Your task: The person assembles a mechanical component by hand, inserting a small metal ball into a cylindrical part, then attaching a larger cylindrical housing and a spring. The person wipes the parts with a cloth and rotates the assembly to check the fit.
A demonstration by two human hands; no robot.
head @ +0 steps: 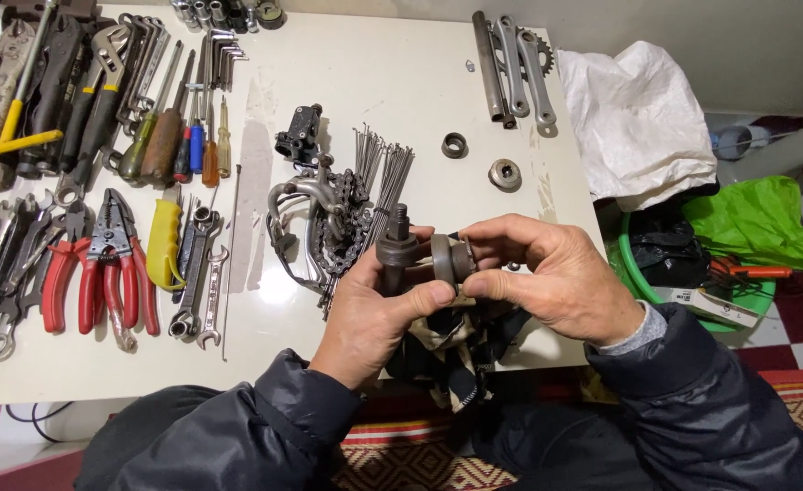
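Note:
My left hand (374, 314) grips a dark grey threaded axle (396, 245) near the table's front edge, thumb pressed against a round metal cup (444, 261) on it. My right hand (556, 277) pinches that same cup from the right with thumb and fingers. Both hands hold the part above a dark patterned rag (451, 350) at the table edge. Just behind my hands lie a greasy bicycle chain (339, 232) and a chrome brake caliper (297, 205). A bundle of thin steel spokes (379, 173) lies beside them.
Pliers, wrenches and screwdrivers (101, 182) cover the left of the white table (392, 82). Two small metal rings (478, 159) and crank arms (515, 68) lie at the back right. A white sack (633, 109) and a green basin (747, 300) stand off the right edge.

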